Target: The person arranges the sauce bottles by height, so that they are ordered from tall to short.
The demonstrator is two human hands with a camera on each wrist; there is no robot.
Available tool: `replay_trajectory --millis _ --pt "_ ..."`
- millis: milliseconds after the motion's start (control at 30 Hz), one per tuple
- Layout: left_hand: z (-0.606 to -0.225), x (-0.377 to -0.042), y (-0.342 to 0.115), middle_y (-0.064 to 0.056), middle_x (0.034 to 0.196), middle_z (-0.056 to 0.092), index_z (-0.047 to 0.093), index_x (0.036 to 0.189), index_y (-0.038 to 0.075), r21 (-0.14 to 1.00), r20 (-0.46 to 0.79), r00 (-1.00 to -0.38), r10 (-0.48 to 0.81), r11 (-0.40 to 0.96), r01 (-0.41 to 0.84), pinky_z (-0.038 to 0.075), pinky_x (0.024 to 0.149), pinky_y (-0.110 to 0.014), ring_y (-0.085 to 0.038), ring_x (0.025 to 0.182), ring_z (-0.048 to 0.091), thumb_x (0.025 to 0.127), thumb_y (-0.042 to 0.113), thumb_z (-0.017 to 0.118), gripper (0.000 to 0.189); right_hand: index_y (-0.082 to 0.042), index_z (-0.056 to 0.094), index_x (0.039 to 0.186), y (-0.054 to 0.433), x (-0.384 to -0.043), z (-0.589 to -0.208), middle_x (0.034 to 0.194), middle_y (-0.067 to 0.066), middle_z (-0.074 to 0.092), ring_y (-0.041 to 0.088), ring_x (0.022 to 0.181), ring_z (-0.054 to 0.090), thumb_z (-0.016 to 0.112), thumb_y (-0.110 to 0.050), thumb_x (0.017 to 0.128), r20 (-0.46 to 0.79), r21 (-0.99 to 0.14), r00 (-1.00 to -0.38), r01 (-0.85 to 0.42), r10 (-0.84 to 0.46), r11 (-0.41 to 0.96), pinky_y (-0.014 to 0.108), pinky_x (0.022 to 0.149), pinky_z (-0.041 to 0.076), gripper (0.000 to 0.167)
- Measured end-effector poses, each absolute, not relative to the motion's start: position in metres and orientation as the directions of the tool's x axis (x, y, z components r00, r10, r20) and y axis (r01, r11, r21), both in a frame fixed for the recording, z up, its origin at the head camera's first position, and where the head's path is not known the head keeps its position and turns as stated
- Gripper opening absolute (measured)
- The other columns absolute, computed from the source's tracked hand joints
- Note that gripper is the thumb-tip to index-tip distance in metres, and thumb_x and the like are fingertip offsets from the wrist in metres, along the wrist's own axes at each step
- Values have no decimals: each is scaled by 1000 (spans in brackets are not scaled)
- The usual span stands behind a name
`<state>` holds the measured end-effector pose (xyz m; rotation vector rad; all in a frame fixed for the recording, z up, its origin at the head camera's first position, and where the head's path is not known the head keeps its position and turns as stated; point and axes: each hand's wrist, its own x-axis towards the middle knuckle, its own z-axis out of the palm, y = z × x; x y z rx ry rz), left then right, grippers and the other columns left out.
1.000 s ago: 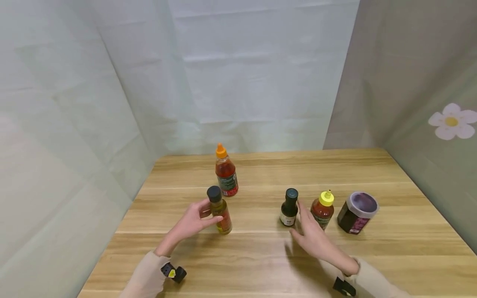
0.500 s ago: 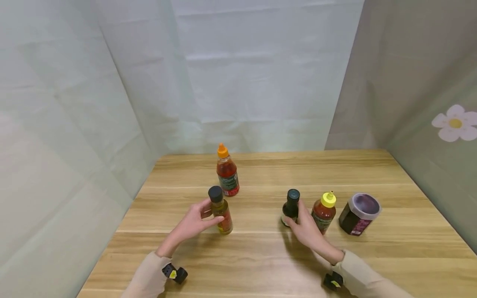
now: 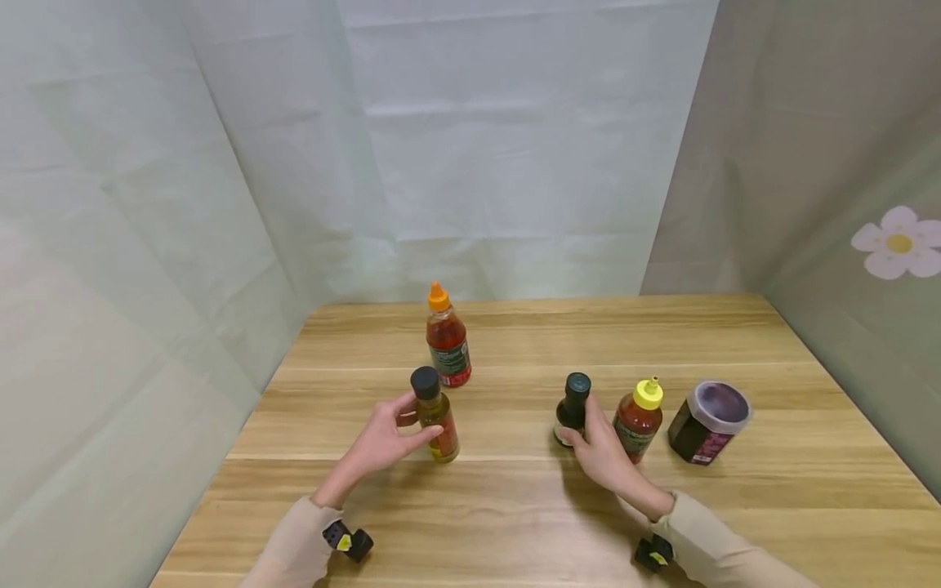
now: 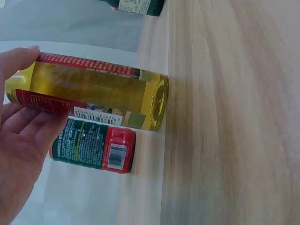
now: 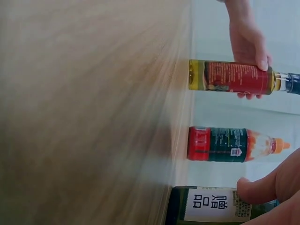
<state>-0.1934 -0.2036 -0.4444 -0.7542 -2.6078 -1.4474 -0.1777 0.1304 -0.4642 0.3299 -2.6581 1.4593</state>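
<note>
My left hand (image 3: 390, 438) grips an oil bottle (image 3: 444, 441) with a black cap and red label, thumb on one side and fingers on the other. Yellow oil shows through the glass of this bottle (image 4: 93, 84) in the left wrist view. On the right, my other hand (image 3: 606, 457) holds a small dark bottle (image 3: 573, 412) with a dark cap. A white label with printed characters faces the right wrist camera on the dark bottle (image 5: 211, 205), and the thumb (image 5: 258, 190) presses near the label's edge. Both bottles are upright.
Behind the oil bottle stands a red sauce bottle (image 3: 448, 347) with an orange cap. Right of my right hand are a yellow-capped sauce bottle (image 3: 638, 425) and a dark jar (image 3: 706, 425) with a pale-rimmed lid. Cloth walls enclose the wooden table (image 3: 500, 523).
My right hand has moved left and closed round the small dark bottle, which it stood beside a second ago. The left hand keeps its grip on the oil bottle, nearly still.
</note>
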Motion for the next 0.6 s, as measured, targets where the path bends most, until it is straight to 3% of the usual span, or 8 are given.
replay_trajectory --millis 433,600 --pt "-437 -198 -195 -11 106 73 61 123 5 726 388 -845 367 443 526 60 76 -28 -22 94 71 85 14 75 42 5 28 144 130 -177 -465 137 31 46 46 129 45 63 -1 90 194 -818 -972 -234 -131 525 60 104 40 65" --pt "-432 -203 -192 -11 107 73 62 122 6 713 396 -842 366 455 533 61 76 -29 -23 94 71 85 16 75 41 4 31 141 130 -179 -465 135 28 49 44 127 48 63 -1 90 185 -820 -975 -223 -126 528 58 103 42 61"
